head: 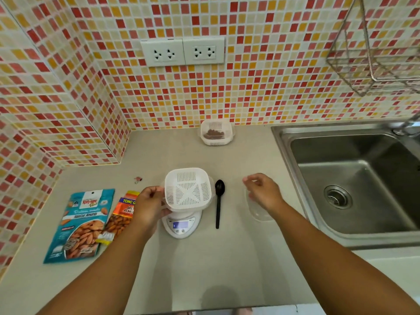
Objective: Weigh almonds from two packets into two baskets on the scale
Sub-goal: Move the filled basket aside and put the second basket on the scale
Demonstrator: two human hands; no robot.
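A white slotted basket (187,188) with nothing in it rests on the small white scale (181,225) at the counter's middle. My left hand (148,205) grips the basket's left rim. My right hand (263,192) hovers to the right, fingers pinched on the edge of a clear plastic lid (258,209). A second white basket (216,131) with almonds inside stands by the back wall. A blue almond packet (80,225) and an orange almond packet (119,218) lie flat at the left.
A black plastic spoon (218,202) lies just right of the scale. A steel sink (354,183) fills the right side. A small pink clip (137,179) lies left of the basket. A wire rack (372,48) hangs on the tiled wall.
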